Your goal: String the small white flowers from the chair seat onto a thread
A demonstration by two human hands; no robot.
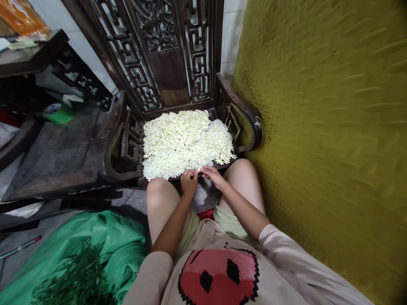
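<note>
Small white flowers (178, 131) lie spread in a thick layer over the seat of a dark carved wooden chair (171, 78). Just past the seat's front edge, between my knees, my left hand (189, 181) and my right hand (213, 175) come together at the fingertips. A small white flower (199, 170) shows where they meet, pinched by the fingers of both hands; its details are too small to make out. My left fingers are curled, while those of my right hand reach toward them from the side.
A yellow textured sheet (324, 127) stands close on the right. At left are a dark wooden chair (60, 148) bearing a green container (60, 114), and a green sack (121, 237) with leafy greens (76, 275) on the floor. An orange package (22, 17) lies upper left.
</note>
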